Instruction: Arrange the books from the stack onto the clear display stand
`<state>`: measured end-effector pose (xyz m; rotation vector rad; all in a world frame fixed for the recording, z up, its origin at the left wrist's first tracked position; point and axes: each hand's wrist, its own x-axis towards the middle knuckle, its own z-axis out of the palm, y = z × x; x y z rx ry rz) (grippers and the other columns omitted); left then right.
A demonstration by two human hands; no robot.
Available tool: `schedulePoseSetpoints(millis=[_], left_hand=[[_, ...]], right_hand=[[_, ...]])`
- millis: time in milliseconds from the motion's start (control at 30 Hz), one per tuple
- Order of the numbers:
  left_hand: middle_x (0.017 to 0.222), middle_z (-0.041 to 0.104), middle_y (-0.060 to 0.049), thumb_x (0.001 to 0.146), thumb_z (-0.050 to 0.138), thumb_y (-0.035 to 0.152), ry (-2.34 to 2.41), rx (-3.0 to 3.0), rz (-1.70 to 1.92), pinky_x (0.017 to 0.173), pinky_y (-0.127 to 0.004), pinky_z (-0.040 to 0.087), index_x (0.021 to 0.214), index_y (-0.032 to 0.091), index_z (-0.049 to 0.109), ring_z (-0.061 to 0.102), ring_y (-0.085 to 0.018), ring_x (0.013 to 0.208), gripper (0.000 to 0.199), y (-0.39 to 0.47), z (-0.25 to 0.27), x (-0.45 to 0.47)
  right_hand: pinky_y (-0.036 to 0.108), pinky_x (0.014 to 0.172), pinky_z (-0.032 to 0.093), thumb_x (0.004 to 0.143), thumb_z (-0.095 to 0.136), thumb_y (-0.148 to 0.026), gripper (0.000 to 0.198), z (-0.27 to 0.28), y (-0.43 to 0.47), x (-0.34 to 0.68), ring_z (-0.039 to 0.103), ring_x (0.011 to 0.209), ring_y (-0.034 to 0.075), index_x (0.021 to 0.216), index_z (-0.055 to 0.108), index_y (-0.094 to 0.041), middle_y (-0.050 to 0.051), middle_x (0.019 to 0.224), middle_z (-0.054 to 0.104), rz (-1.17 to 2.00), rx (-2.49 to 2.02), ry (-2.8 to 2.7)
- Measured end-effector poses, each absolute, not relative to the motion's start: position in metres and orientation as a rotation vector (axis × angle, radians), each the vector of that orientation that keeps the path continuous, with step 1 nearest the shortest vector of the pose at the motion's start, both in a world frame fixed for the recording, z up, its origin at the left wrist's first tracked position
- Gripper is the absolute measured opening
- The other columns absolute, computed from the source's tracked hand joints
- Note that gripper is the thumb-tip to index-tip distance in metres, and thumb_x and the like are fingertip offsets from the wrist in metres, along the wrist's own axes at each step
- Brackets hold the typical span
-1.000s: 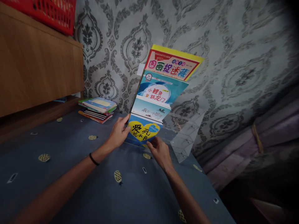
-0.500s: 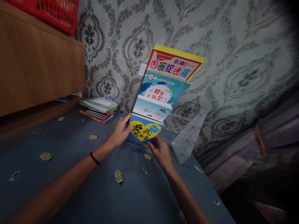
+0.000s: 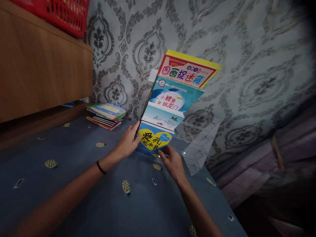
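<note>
A clear acrylic tiered book stand (image 3: 197, 156) holds several books in stepped rows. In its lowest tier at the front is a blue book with a yellow heart (image 3: 151, 140). My left hand (image 3: 127, 142) grips that book's left edge, thumb on the cover and fingers behind. At the lower right corner of the same book, my right hand (image 3: 173, 163) pinches with thumb and bent fingers, some of them hidden. Behind it rise a pale blue book (image 3: 161, 119), a teal book (image 3: 191, 95) and a red book with a yellow border (image 3: 207, 76), leaning back.
A stack of books (image 3: 106, 113) lies to the left near the patterned wall (image 3: 148, 54). A wooden cabinet (image 3: 46, 65) with a red plastic basket (image 3: 69, 16) on top stands at the left. Purple curtain fabric (image 3: 261, 164) hangs beyond the dark blue cloth's (image 3: 86, 204) right edge.
The whole view has shifted slightly, so everything sits a little lower and further right. Both hands keep their places on the heart book, which hardly moves in the stand.
</note>
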<state>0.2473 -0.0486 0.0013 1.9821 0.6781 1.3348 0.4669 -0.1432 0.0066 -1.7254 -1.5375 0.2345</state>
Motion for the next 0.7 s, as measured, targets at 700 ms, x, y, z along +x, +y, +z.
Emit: schedulePoseSetpoints(millis=[700], left_hand=[[0.132, 0.06, -0.016, 0.087, 0.056, 0.023, 0.692, 2.001, 1.29, 0.103, -0.052, 0.053, 0.157, 0.019, 0.039, 0.058, -0.034, 0.124, 0.072, -0.055, 0.008, 0.25]], right_hand=[[0.037, 0.077, 0.06, 0.085, 0.054, -0.039, 0.034, 0.022, -0.153, 0.456, 0.077, 0.087, 0.028, 0.108, 0.067, -0.017, 0.013, 0.097, 0.079, 0.215, -1.658, -1.525]])
